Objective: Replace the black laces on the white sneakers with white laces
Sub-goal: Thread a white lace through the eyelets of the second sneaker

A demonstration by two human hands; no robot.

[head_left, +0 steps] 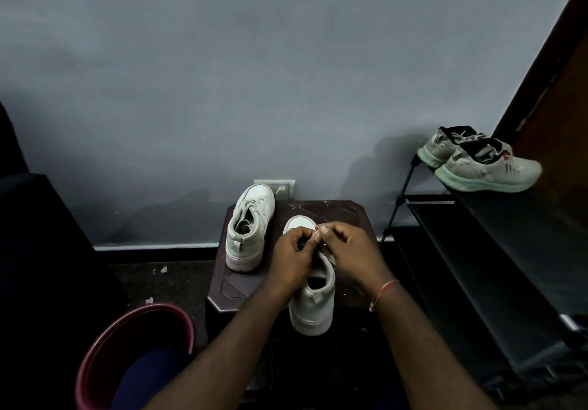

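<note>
Two white sneakers stand on a small dark table (346, 215). The left sneaker (249, 228) is laced in white and points toward the wall. The right sneaker (313, 295) lies under both my hands, its heel toward me and its toe cap showing beyond my fingers. My left hand (292, 258) and my right hand (346, 250) meet over its lacing area, fingertips pinching a thin white lace (318, 233) between them. The eyelets and most of the lace are hidden by my hands.
A dark red tub (136, 343) sits on the floor at the lower left. A black shoe rack (496, 250) stands on the right with a pair of grey sneakers (483, 161) on top. A wall socket (280, 188) is behind the table.
</note>
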